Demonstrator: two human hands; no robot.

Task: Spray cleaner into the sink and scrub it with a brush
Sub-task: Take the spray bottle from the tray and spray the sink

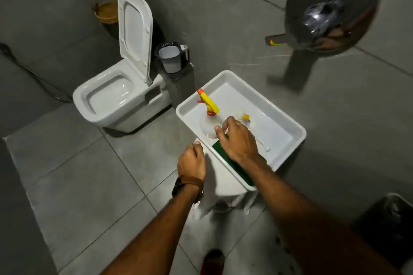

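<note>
A white rectangular sink (288, 127) stands in the middle of the head view. Inside it at the left stands a clear spray bottle (206, 124) with a yellow and red trigger head. A thin white brush (261, 140) with a yellow tip lies in the basin. A green scrub pad (232, 163) rests along the near inner wall. My right hand (238, 138) reaches over the pad, fingertips close to the bottle's body, holding nothing that I can see. My left hand (192, 161), a watch on its wrist, is curled at the sink's near left corner.
A white toilet (111, 96) with its lid raised stands at the left. A grey cup (171, 58) sits on a dark pedestal beside it. A round mirror (333, 6) hangs on the wall at upper right. A black bin (386, 227) is at lower right.
</note>
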